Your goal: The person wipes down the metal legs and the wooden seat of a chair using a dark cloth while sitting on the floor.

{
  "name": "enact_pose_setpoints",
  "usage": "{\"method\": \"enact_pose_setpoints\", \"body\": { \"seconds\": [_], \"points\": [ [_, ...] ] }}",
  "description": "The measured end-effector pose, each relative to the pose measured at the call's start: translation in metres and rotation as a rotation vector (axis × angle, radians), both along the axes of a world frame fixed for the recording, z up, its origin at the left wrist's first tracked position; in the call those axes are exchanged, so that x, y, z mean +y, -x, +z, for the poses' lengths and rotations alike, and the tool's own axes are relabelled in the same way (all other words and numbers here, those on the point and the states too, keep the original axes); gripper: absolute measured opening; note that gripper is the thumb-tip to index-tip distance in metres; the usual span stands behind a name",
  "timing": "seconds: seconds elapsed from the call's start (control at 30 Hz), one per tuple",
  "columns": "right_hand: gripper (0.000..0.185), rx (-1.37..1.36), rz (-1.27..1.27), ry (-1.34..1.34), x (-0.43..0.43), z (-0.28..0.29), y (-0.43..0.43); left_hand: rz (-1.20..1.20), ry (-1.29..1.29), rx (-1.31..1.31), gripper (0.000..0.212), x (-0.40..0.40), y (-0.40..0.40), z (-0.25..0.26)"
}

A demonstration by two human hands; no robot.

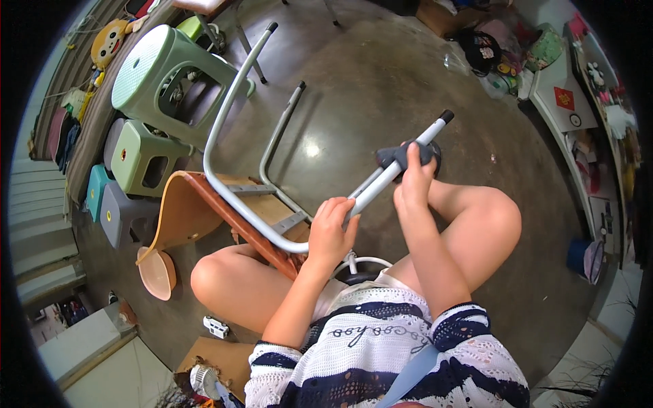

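Note:
A chair with a bent plywood shell [196, 217] and a tubular metal frame [224, 109] lies tipped over in front of me, its underside partly facing me. Black caps cover the ends of its legs. My left hand [329, 232] grips the bend of the near leg tube [375, 191]. Further up that leg, my right hand [419, 173] presses a dark grey cloth [392, 156] around the tube, thumb on top. The black cap [447, 116] of this leg sticks out beyond the cloth. A dark shoe [435, 155] is partly hidden behind my right hand.
Plastic stools stand at the left: a tall pale green one [143, 71], a lower green one [135, 158] and a grey one [120, 217]. A peach basin [155, 275] and a toy car [216, 327] lie on the floor. A blue bin [581, 257] stands right.

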State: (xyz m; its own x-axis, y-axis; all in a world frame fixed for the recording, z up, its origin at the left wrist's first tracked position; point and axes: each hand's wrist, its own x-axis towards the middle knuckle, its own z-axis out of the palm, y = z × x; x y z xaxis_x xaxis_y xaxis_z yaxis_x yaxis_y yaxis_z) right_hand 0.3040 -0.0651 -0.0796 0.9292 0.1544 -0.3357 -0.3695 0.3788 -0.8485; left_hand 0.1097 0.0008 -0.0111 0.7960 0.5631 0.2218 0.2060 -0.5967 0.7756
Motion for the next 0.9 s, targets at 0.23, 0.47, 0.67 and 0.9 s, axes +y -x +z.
{"method": "enact_pose_setpoints", "body": {
  "seconds": [0.23,0.47,0.67,0.9],
  "points": [
    [0.037,0.138,0.193,-0.051,-0.009,0.034,0.077,0.030,-0.170,0.187,0.045,-0.002,0.016,0.030],
    [0.036,0.066,0.079,-0.035,-0.002,0.028,0.057,0.171,-0.161,0.286,0.026,0.011,0.077,0.026],
    [0.039,0.178,0.220,0.011,-0.004,0.038,0.131,0.176,-0.112,0.162,0.018,0.007,0.080,0.017],
    [0.041,0.287,0.515,-0.058,-0.018,0.034,0.189,0.158,-0.163,0.158,0.018,0.007,0.079,0.017]
  ]
}}
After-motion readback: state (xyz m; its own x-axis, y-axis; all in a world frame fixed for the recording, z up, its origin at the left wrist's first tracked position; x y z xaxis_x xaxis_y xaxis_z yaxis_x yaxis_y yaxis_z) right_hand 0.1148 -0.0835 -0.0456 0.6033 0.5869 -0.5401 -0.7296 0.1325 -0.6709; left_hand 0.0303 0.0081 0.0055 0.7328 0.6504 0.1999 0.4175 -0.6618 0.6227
